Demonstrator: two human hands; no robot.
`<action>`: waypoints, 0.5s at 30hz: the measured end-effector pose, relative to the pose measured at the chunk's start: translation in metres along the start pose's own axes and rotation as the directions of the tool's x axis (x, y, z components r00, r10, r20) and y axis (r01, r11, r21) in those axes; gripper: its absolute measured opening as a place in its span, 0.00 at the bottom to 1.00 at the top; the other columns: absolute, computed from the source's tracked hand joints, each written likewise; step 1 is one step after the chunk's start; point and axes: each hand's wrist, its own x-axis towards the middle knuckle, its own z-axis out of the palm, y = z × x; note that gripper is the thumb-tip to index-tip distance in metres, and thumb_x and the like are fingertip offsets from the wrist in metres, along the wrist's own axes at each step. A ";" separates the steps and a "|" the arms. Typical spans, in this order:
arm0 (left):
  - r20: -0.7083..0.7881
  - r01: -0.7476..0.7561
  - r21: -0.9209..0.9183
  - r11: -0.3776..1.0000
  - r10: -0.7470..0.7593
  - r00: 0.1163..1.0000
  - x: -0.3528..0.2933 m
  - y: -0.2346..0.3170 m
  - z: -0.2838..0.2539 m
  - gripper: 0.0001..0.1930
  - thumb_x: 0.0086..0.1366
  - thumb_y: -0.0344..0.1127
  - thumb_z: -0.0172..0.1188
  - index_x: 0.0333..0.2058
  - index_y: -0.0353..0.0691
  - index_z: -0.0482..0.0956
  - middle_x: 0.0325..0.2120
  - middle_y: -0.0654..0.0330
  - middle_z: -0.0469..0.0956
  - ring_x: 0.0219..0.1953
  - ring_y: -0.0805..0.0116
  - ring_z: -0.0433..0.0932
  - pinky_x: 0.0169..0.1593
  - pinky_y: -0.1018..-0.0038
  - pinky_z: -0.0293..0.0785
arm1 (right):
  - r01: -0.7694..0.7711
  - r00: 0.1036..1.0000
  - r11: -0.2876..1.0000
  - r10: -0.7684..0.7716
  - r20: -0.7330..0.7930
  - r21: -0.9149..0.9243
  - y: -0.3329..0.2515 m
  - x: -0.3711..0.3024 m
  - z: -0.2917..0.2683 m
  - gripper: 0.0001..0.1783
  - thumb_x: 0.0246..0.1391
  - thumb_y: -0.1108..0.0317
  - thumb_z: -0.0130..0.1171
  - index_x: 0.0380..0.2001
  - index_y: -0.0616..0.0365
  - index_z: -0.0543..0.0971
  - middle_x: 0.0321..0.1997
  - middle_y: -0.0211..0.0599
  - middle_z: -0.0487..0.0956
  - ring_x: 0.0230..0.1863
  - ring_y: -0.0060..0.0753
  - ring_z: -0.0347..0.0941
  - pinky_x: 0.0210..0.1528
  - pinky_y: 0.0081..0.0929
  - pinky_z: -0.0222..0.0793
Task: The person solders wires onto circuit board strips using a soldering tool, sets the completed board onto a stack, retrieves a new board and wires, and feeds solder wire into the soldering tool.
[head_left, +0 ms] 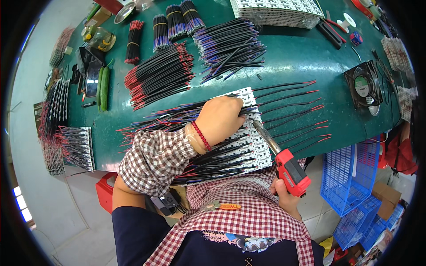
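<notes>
My left hand (220, 117) rests over the white circuit board panel (262, 153), fingers curled together in a pinch close to its middle; what they hold is hidden beneath them. My right hand (282, 193) grips a red and black soldering gun (291, 172) from below. The gun's metal barrel slants up and left, its thin tip at the board just right of my left fingers. Several black wires with red ends (290, 105) stick out from the panel's right side. A denser layer of black wires (208, 168) spreads over its left side, partly under my left forearm.
Behind the panel lie loose piles of red-tipped wires (160, 75) and blue-tipped wires (228, 46). A small black fan (363, 85) stands at the right, cucumbers (104, 88) and a wired panel (79, 148) at the left. Stacked boards (277, 12) sit at the back; blue baskets (344, 177) are lower right.
</notes>
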 end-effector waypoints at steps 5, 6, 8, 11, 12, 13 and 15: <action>-0.045 -0.043 -0.023 0.999 0.042 0.998 -0.003 0.002 0.002 0.10 0.53 0.34 0.63 0.31 0.33 0.78 0.28 0.47 0.78 0.34 0.45 0.78 0.39 0.56 0.73 | -0.102 0.989 0.992 0.109 -0.099 0.071 0.004 -0.005 -0.001 0.10 0.52 0.71 0.64 0.38 0.63 0.79 0.32 0.34 0.80 0.32 0.26 0.76 0.33 0.27 0.71; -0.052 -0.056 -0.026 0.998 0.055 0.997 -0.003 0.002 0.003 0.10 0.53 0.34 0.63 0.31 0.33 0.78 0.28 0.47 0.78 0.34 0.46 0.78 0.39 0.56 0.73 | -0.103 0.988 0.993 0.110 -0.105 0.064 0.004 -0.005 0.000 0.10 0.53 0.71 0.64 0.38 0.63 0.79 0.32 0.34 0.80 0.32 0.27 0.76 0.34 0.27 0.71; -0.075 -0.081 -0.018 0.997 0.080 0.994 -0.005 0.003 0.004 0.10 0.52 0.33 0.64 0.32 0.34 0.78 0.29 0.49 0.78 0.34 0.47 0.78 0.39 0.57 0.73 | -0.107 0.987 0.993 0.112 -0.119 0.049 0.005 -0.005 0.001 0.10 0.53 0.70 0.64 0.38 0.63 0.79 0.33 0.35 0.80 0.33 0.27 0.76 0.35 0.27 0.71; -0.101 -0.104 0.008 0.995 0.105 0.989 -0.007 0.005 0.007 0.11 0.50 0.32 0.66 0.32 0.35 0.78 0.30 0.50 0.78 0.34 0.48 0.78 0.39 0.58 0.73 | -0.050 0.998 0.997 0.047 -0.049 -0.060 0.004 -0.001 0.000 0.08 0.55 0.70 0.62 0.36 0.62 0.79 0.29 0.32 0.79 0.30 0.24 0.74 0.32 0.26 0.69; -0.096 -0.105 0.013 0.994 0.106 0.990 -0.007 0.005 0.007 0.11 0.50 0.32 0.66 0.32 0.35 0.78 0.30 0.51 0.78 0.34 0.48 0.78 0.39 0.58 0.74 | -0.077 0.997 0.997 0.076 -0.031 -0.025 0.002 0.000 0.000 0.07 0.55 0.71 0.61 0.35 0.62 0.78 0.28 0.31 0.78 0.29 0.23 0.73 0.31 0.26 0.68; -0.097 -0.107 0.015 0.994 0.108 0.989 -0.007 0.005 0.007 0.12 0.49 0.32 0.66 0.32 0.36 0.78 0.30 0.51 0.78 0.34 0.48 0.78 0.39 0.58 0.74 | -0.104 0.995 0.995 0.104 -0.012 0.008 -0.001 0.000 -0.001 0.06 0.56 0.71 0.60 0.34 0.62 0.78 0.27 0.30 0.77 0.28 0.22 0.72 0.29 0.25 0.67; -0.098 -0.109 0.018 0.994 0.110 0.989 -0.007 0.006 0.008 0.11 0.49 0.31 0.66 0.31 0.35 0.77 0.30 0.51 0.78 0.34 0.48 0.78 0.38 0.58 0.74 | -0.128 0.992 0.990 0.129 -0.012 0.066 -0.007 0.000 0.000 0.05 0.57 0.71 0.59 0.32 0.61 0.77 0.24 0.28 0.75 0.26 0.20 0.70 0.27 0.24 0.65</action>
